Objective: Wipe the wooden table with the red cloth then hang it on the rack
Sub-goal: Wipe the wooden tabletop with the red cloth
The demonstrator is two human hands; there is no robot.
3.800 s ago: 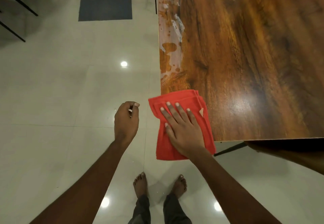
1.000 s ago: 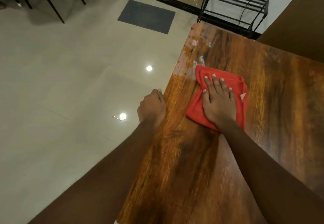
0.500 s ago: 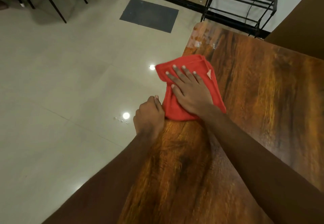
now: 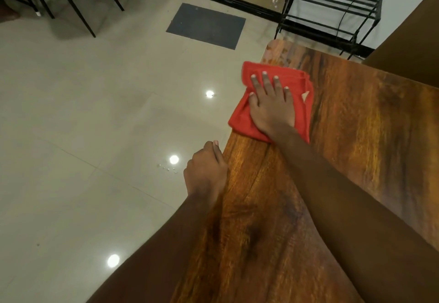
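Red folded cloth (image 4: pixel 240 118), under the right hand's (image 4: pixel 270 106) flat fingers (image 4: pixel 266 80), has reached the brown wooden table's (image 4: pixel 356 141) last smeared corner (image 4: pixel 276 51)

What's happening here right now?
A person is wiping the wooden table. Their right hand presses flat, fingers spread, on the folded red cloth at the table's left edge near the far corner. Pale smears show on that corner just beyond the cloth. The left hand rests against the table's edge, its fingers hidden. The black rack stands behind the table; the cloth is not yet hung.
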